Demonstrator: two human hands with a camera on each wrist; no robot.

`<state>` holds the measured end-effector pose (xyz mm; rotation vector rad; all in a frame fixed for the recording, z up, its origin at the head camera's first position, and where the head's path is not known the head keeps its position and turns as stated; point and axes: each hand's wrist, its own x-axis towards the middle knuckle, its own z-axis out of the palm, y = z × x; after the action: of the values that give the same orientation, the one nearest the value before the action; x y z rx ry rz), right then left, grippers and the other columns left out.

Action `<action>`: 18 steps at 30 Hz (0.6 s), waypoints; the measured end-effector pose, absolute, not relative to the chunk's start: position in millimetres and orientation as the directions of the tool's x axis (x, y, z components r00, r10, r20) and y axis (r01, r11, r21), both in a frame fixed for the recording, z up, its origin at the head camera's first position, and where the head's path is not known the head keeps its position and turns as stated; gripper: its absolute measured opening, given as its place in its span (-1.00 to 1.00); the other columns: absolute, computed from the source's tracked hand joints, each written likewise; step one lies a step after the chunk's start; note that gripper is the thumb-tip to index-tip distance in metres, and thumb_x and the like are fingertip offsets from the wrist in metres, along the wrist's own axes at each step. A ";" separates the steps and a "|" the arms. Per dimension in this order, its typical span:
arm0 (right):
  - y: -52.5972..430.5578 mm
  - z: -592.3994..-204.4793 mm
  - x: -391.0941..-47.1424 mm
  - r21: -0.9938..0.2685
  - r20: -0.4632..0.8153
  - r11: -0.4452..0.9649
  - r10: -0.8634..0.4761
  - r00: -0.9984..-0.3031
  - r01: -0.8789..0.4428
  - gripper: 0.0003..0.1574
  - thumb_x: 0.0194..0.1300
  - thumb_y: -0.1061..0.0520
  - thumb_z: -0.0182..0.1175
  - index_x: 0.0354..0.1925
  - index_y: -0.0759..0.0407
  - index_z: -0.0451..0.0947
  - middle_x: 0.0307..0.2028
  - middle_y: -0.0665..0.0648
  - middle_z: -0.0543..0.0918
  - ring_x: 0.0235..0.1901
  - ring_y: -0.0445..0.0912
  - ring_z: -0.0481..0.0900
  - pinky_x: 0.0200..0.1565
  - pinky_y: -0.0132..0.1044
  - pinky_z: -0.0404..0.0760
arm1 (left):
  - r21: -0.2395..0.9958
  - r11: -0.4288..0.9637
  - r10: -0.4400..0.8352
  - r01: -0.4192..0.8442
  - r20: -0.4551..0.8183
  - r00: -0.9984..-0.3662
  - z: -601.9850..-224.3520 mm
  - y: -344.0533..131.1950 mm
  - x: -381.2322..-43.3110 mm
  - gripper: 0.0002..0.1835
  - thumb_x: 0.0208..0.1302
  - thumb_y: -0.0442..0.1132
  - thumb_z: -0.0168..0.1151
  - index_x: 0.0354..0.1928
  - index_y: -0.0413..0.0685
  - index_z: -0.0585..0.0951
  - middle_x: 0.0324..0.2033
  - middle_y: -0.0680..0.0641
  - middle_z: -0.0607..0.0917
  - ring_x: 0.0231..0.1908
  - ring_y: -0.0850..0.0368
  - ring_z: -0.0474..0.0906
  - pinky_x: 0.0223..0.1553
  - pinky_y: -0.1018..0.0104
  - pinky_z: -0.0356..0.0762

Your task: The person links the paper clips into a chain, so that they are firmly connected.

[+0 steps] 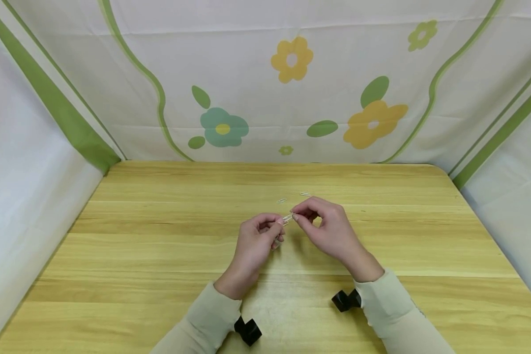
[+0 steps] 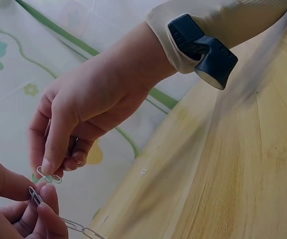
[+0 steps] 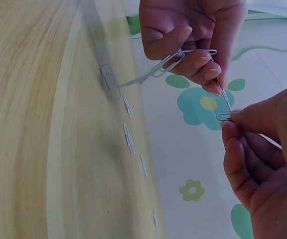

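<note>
My left hand pinches a silver paper clip between thumb and fingertips. From that hand a chain of linked paper clips hangs toward the table, best seen in the right wrist view. Just to the right, my right hand pinches another paper clip by thumb and forefinger. The two clips meet between the hands; whether they are hooked together I cannot tell. Fingers hide part of both clips.
Beyond the hands, two loose paper clips, one nearer the left and one nearer the right, lie on the wooden table. Several show in the right wrist view. A flower-printed white curtain stands behind the table.
</note>
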<state>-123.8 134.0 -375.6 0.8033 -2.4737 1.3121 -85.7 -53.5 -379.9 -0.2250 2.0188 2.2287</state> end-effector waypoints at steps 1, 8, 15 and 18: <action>133.9 -376.2 -123.9 -0.688 0.442 0.449 -0.364 -0.820 -0.570 -0.83 0.38 0.35 0.42 -0.16 0.10 0.81 -0.27 -0.02 0.81 -0.31 -0.19 0.71 -0.21 -0.32 0.71 | 0.976 -0.099 -0.009 -0.192 -0.194 -0.981 -379.9 -53.7 -85.9 -0.80 0.56 -0.29 0.28 -0.01 -0.33 0.71 -0.37 -0.04 0.71 -0.36 0.18 0.63 -0.37 0.43 0.53; 133.0 -376.6 -124.5 -0.708 0.406 0.446 -0.379 -0.832 -0.548 -0.83 0.40 0.32 0.40 -0.12 0.09 0.79 -0.28 -0.04 0.78 -0.32 -0.21 0.67 -0.21 -0.33 0.70 | 0.976 -0.113 -0.014 -0.188 -0.191 -0.982 -379.5 -55.5 -88.4 -0.80 0.57 -0.28 0.28 -0.02 -0.32 0.71 -0.34 -0.04 0.70 -0.36 0.18 0.63 -0.37 0.41 0.52; 134.2 -377.6 -126.3 -0.736 0.294 0.480 -0.409 -0.864 -0.478 -0.88 0.50 0.25 0.32 -0.07 0.13 0.76 -0.20 -0.02 0.75 -0.24 -0.19 0.65 -0.16 -0.29 0.69 | 0.977 -0.094 0.002 -0.192 -0.193 -0.981 -380.0 -58.6 -89.4 -0.80 0.59 -0.25 0.26 -0.01 -0.28 0.67 -0.31 -0.06 0.71 -0.34 0.17 0.63 -0.37 0.38 0.53; 136.0 -376.8 -126.6 -0.745 0.261 0.491 -0.408 -0.875 -0.451 -0.90 0.53 0.21 0.31 -0.06 0.12 0.75 -0.15 0.00 0.76 -0.17 -0.16 0.68 -0.12 -0.25 0.72 | 0.979 -0.073 0.007 -0.192 -0.192 -0.981 -379.5 -60.8 -90.4 -0.81 0.58 -0.24 0.27 -0.01 -0.25 0.67 -0.28 -0.11 0.72 -0.31 0.15 0.64 -0.36 0.35 0.54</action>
<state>-126.6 136.0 -376.8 0.7696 -2.6694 1.3570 -90.4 -60.8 -379.5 -0.2053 2.0404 2.1971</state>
